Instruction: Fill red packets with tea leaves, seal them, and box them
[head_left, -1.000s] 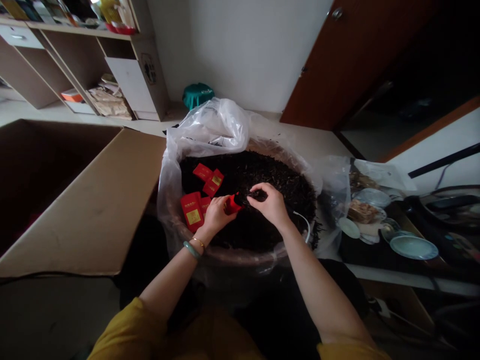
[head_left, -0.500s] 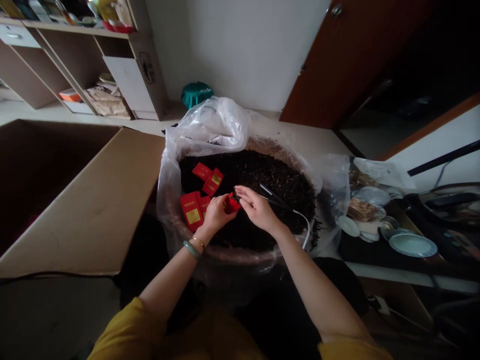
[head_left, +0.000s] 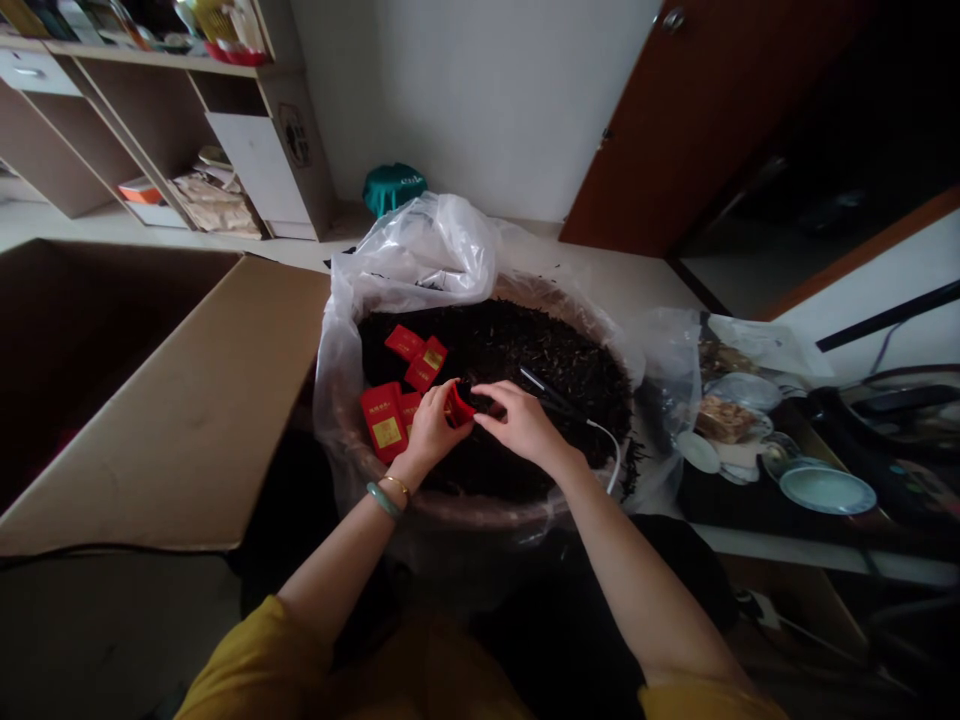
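My left hand [head_left: 433,422] is closed round a small red packet [head_left: 460,407], holding it upright with its mouth apart. Curled at that mouth is my right hand [head_left: 517,420], its thumb by the packet's edge and dark tea leaves [head_left: 486,403] between thumb and fingers. Both hands are over a wide tub of dark loose tea leaves [head_left: 555,335]. Left of my left hand, more red packets [head_left: 384,415] with gold labels lie on the leaves; another pair of red packets [head_left: 426,362] lies farther back.
Clear plastic sheeting [head_left: 450,240] lines the tub. A slim black tool [head_left: 551,387] with a white cable [head_left: 616,455] lies on the leaves. An open cardboard box [head_left: 187,400] stands left; a pale green dish [head_left: 825,490] and clutter sit on the right-hand table.
My right hand has turned from flat, straight fingers over the packet to curled fingers at its mouth. The packet's opening shows more plainly. My left hand stays nearly in place.
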